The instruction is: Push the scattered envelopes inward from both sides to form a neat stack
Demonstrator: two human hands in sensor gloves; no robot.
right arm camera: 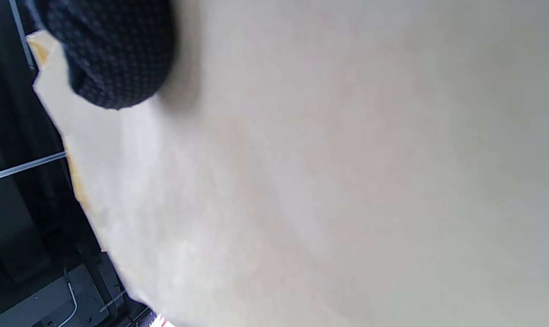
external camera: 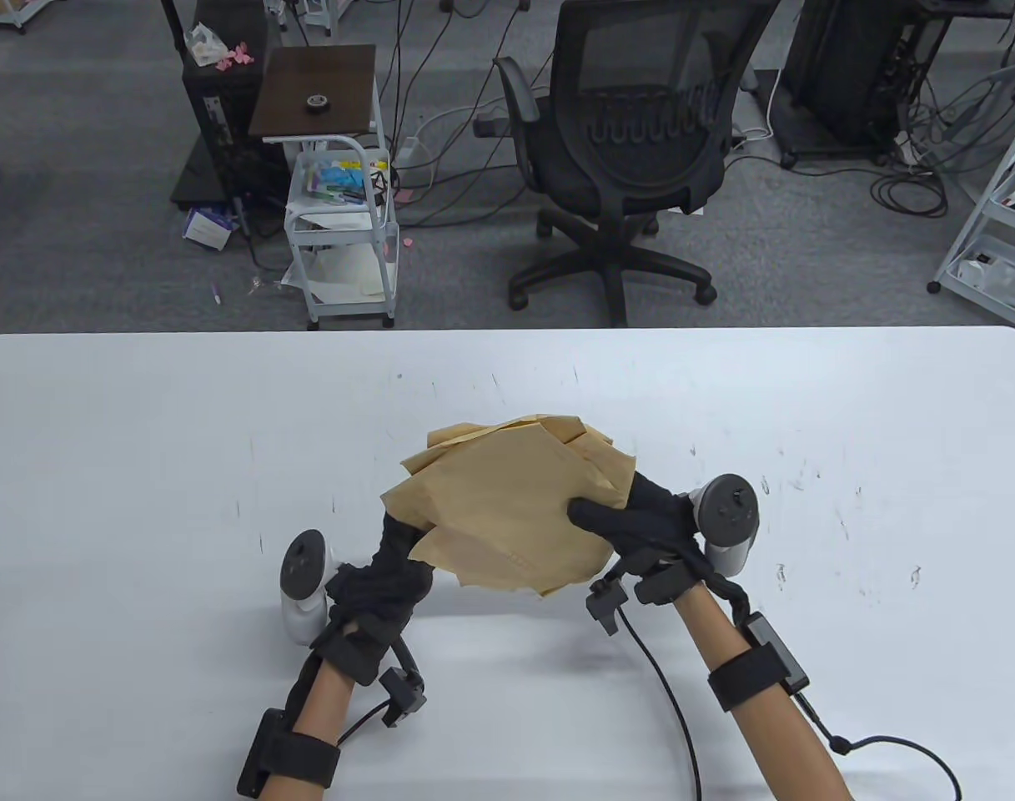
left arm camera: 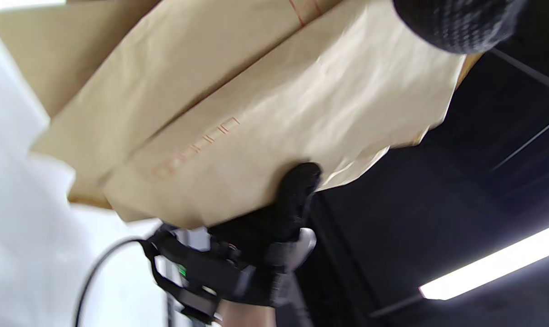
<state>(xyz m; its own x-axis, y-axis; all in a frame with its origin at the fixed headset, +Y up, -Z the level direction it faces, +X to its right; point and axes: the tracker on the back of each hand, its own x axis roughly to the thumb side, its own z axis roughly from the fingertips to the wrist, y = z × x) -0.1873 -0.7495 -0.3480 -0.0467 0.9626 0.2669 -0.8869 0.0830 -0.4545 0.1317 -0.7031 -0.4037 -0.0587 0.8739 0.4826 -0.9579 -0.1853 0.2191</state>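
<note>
On the white table [external camera: 140,467], with an office chair [external camera: 640,158] at upper centre, I see my left hand [external camera: 382,584] and right hand [external camera: 640,526] gripping the bunched brown envelopes [external camera: 507,501] from both sides, low in the centre of the frame.

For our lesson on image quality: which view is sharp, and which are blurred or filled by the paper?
Table view: sharp, evenly lit, brown paper envelopes clear. Left wrist view: motion-blurred envelopes, bright ceiling light strip. Right wrist view: pale, out-of-focus paper fills it.
</note>
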